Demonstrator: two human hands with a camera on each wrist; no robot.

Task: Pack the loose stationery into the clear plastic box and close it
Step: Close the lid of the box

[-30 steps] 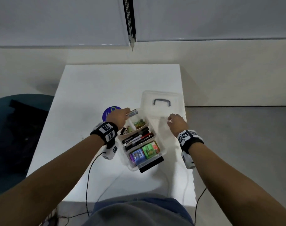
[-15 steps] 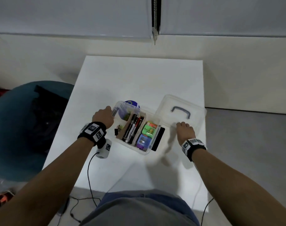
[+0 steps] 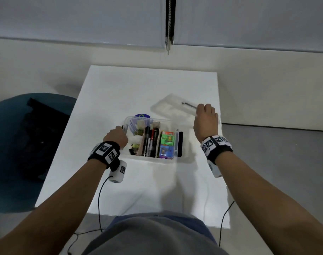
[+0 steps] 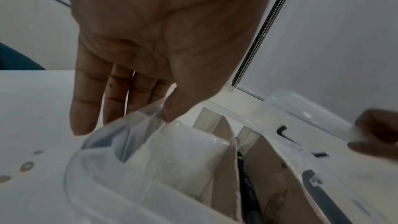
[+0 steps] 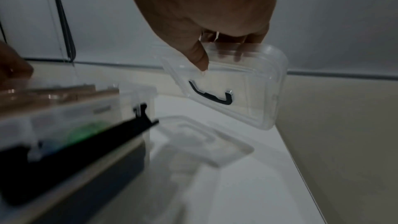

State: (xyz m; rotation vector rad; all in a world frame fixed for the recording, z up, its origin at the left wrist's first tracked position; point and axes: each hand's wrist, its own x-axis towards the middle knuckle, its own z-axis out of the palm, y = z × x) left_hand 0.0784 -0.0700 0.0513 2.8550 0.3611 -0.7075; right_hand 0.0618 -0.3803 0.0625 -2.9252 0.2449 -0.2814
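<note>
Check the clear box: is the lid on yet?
Off. The right hand holds the lid in the air, beside the clear box, whose compartments lie uncovered.

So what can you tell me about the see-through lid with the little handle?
The lid is clear, slightly frosted plastic, rectangular with rounded corners and a raised rim. A small dark handle lies on its top. It is off the box, lifted above the white table and tilted. The right hand pinches one edge, thumb on one face and fingers behind. Nothing else touches it.
</note>
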